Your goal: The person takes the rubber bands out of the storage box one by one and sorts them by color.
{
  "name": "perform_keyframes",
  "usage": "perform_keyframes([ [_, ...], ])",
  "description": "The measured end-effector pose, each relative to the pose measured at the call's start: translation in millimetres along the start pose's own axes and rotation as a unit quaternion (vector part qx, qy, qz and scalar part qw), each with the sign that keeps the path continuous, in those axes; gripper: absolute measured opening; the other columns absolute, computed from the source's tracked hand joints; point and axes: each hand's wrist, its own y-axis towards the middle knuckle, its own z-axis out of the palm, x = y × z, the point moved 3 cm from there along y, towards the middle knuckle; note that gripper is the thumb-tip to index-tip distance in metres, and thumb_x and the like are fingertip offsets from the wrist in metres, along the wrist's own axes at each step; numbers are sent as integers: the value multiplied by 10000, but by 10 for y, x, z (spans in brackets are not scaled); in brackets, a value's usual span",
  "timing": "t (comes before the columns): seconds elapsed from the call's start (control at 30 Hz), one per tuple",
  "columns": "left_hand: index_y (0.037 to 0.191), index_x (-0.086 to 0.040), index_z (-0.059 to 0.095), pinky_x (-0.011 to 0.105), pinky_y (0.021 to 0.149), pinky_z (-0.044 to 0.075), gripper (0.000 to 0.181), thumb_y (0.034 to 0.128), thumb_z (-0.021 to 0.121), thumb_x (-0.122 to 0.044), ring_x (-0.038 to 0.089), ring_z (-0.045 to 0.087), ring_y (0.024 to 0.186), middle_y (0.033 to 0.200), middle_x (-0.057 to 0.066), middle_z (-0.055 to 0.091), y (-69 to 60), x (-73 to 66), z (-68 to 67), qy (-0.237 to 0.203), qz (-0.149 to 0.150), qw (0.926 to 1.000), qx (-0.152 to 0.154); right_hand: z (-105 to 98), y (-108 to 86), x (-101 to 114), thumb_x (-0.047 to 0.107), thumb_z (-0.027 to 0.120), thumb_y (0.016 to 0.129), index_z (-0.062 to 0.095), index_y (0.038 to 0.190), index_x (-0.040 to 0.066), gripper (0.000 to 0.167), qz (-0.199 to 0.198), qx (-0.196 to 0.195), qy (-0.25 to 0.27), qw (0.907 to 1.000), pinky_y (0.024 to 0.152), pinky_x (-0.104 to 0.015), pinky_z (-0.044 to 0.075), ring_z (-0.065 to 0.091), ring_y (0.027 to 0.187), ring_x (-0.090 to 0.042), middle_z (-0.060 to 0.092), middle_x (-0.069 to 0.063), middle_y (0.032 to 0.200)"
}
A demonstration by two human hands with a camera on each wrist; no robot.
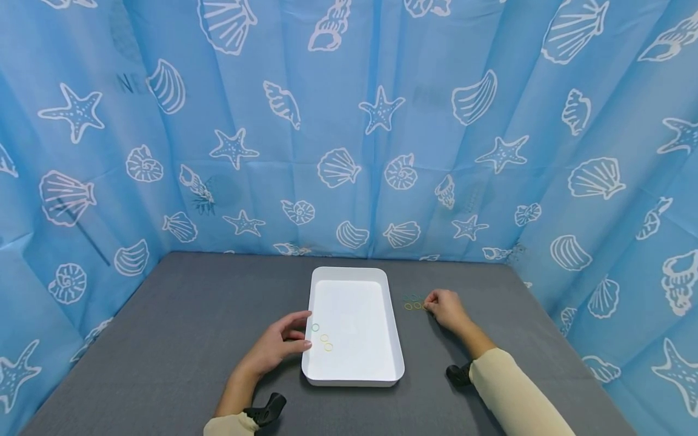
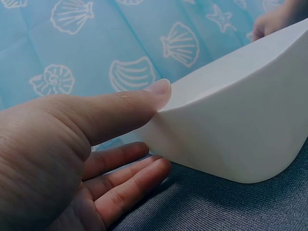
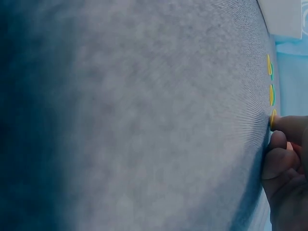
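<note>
Head view: a blue curtain (image 1: 294, 181) printed with white shells and starfish hangs behind a grey table (image 1: 207, 315), where a shallow white tray (image 1: 357, 315) stands near the middle. A black wrist mount (image 1: 267, 410) sits at the left cuff, another at the right, both below pale sleeves (image 1: 518, 387). The tray's raised wall comes between the left hand (image 1: 272, 345) and the tray's inside.

That hand is spread, thumb and index apart along the tray's left rim (the left wrist view shows the thumb on the edge, the other fingers loosely extended beside the outer wall). The right hand (image 1: 448, 310) has its fingers bunched, one tip touching a yellow ring (image 3: 272, 124); whether it is pinched cannot be told.

This ring ends a short row on the table, right of the tray, with two more yellow rings (image 3: 270, 95) and green rings (image 3: 274, 95) just beyond them. Inside the tray, near the left hand, lie one green ring (image 1: 315, 331) and a yellow pair (image 1: 328, 350).
</note>
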Motion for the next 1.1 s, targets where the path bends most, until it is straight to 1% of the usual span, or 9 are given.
perform_keyframes([
  [0.07,1429,-84,473,350,802,485,639,860,754,-158,256,572,1005,1319,176,532,2,3,1,-5,-6,10000,-16,2,15,-2,40,678,886,667,784,28,104,97,-37,-72,9999,554,-321,414,494,578,-143,580,-7,675],
  [0.17,1428,-78,471,361,802,486,641,859,754,-157,259,574,1007,1316,182,532,0,0,3,27,40,10000,-29,9,25,-2,43,688,874,661,764,29,115,117,-126,-172,9997,568,-326,406,488,593,-155,582,-12,677],
  [0.43,1426,-87,477,363,804,482,642,853,760,-156,256,576,1007,1314,175,534,-5,0,15,34,39,10000,-84,3,14,-16,41,713,852,658,778,16,95,253,-268,-68,9993,586,-337,419,513,631,-169,597,-32,703],
  [0.67,1426,-88,478,363,804,487,643,852,761,-152,257,577,1007,1317,173,532,-3,10,8,-13,1,10000,-89,-5,10,-46,33,700,868,660,811,-3,78,438,-276,440,9977,529,-314,440,546,567,-145,610,-40,694],
  [0.9,1422,-83,480,359,797,490,637,855,759,-159,258,577,1002,1317,188,529,-5,12,10,64,36,10000,-58,-35,7,-16,10,661,895,664,868,-46,62,582,-384,931,9932,522,-301,452,552,554,-138,644,-73,719],
  [1.0,1422,-83,482,359,798,489,637,854,760,-159,256,577,999,1317,183,532,-4,14,8,59,21,10000,-73,-60,19,38,23,656,904,668,902,-48,72,583,-414,1045,9920,530,-300,449,553,571,-146,650,-94,746],
  [1.1,1422,-79,481,351,796,490,636,854,759,-153,254,580,997,1316,183,533,-7,12,8,44,32,10000,-79,-82,51,113,51,654,914,679,931,-37,93,485,-369,1009,9930,550,-306,443,548,612,-156,653,-101,792],
])
